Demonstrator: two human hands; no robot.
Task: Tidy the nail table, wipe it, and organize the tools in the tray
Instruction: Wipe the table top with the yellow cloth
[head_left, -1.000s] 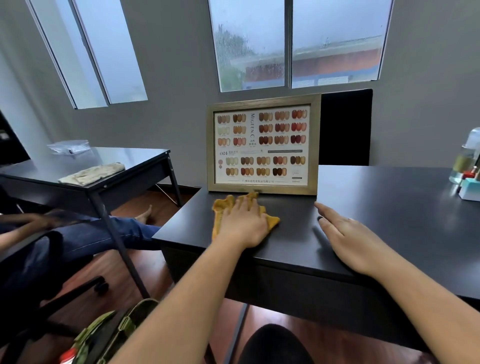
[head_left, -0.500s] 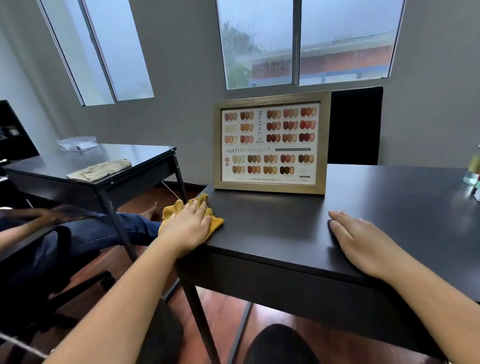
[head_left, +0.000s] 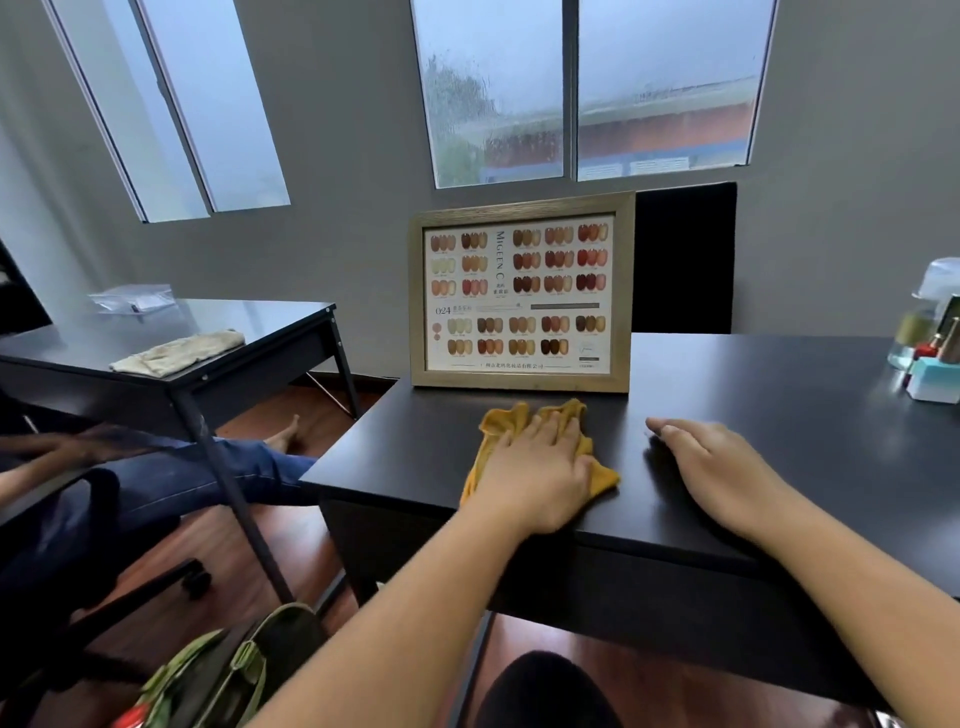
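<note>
My left hand (head_left: 537, 467) lies flat with straight fingers on a crumpled yellow cloth (head_left: 503, 423), pressing it onto the black nail table (head_left: 779, 415) near the front left corner. My right hand (head_left: 719, 467) rests palm down on the bare tabletop to the right of the cloth, holding nothing. A wooden-framed nail colour chart (head_left: 522, 293) stands upright just behind the cloth. At the far right edge of the table stand a light blue holder (head_left: 935, 382) with polish bottles and a clear bottle (head_left: 930, 312).
A second black table (head_left: 249, 332) stands to the left with a folded beige cloth (head_left: 179, 353) and a clear plastic bag (head_left: 132, 299). A seated person's legs (head_left: 208, 467) stretch under it. A green bag (head_left: 228, 670) lies on the wooden floor below me.
My left hand slid the yellow cloth left to the table's corner, then back right to in front of the chart. My right hand stayed flat on the tabletop.
</note>
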